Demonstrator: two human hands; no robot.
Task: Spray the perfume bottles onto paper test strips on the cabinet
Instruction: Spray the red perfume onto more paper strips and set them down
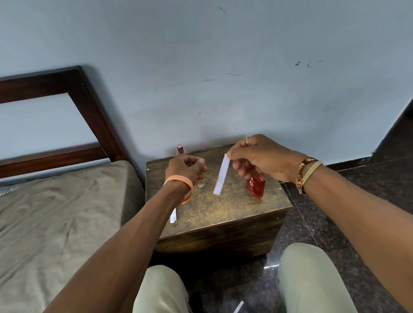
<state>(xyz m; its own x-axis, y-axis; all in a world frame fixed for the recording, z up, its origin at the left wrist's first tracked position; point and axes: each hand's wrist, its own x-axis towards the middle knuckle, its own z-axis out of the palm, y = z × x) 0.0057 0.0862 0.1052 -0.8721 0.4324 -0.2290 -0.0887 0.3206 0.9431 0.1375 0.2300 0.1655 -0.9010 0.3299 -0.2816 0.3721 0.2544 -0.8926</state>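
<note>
My right grip pinched the paper test strip by its upper end above the worktop, its length slanting down-left. My left grip was curled; I couldn't tell whether it held anything.

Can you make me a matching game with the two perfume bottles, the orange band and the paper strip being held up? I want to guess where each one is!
Things:
1 small pink perfume bottle
2 red glass perfume bottle
3 orange rubber wristband
4 raised white paper strip

Places:
A round the left wrist
B pinched by the right hand
C back edge of the brown wooden cabinet, by the wall
D cabinet's right part

Pairs: 1-C, 2-D, 3-A, 4-B
</note>
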